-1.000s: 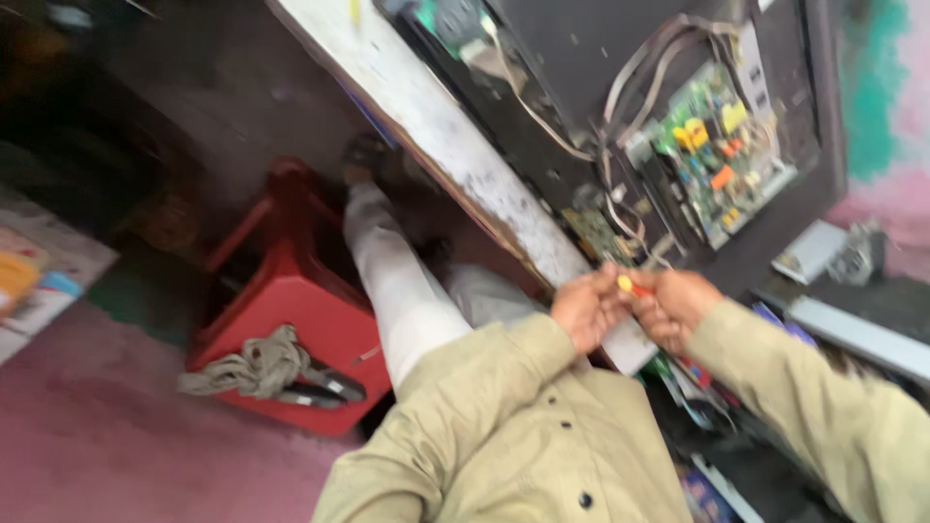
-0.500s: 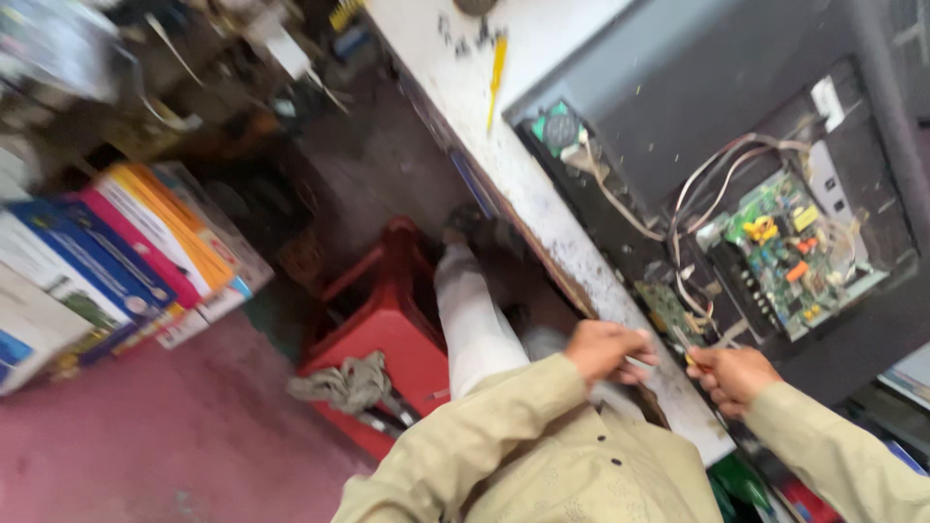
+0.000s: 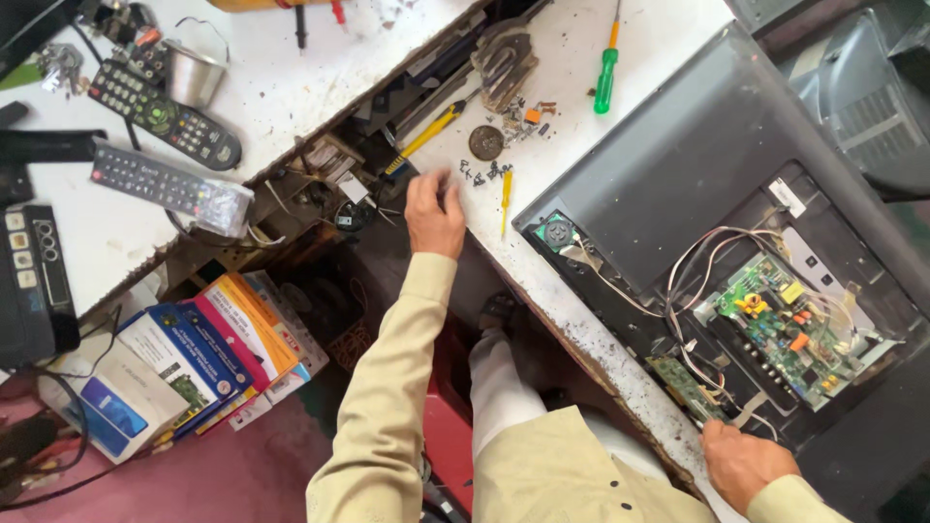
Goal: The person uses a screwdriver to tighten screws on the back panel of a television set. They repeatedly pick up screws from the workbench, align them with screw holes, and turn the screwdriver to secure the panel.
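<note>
My left hand (image 3: 433,208) reaches forward to the white worktop's edge, fingers spread just short of several small dark screws (image 3: 477,172). A small yellow screwdriver (image 3: 505,199) lies right of that hand, and a yellow-handled screwdriver (image 3: 426,136) lies beyond it. My right hand (image 3: 741,465) is curled at the lower edge of an opened flat television back (image 3: 668,165), beside a small narrow circuit board (image 3: 683,383). Whether it holds anything is hidden. The main green circuit board (image 3: 785,324) with its wires sits exposed inside the set.
A green screwdriver (image 3: 605,77) and a round metal disc (image 3: 485,142) lie on the worktop (image 3: 562,281). Two remotes (image 3: 165,116) (image 3: 165,184), a metal cup (image 3: 194,73) and a black device (image 3: 29,281) sit on the left. Boxes (image 3: 194,358) and a red stool (image 3: 446,426) stand below.
The view has swung up onto the worktop. My hands were together at the television's lower edge; my left hand has since stretched out to the screws while the right stayed put.
</note>
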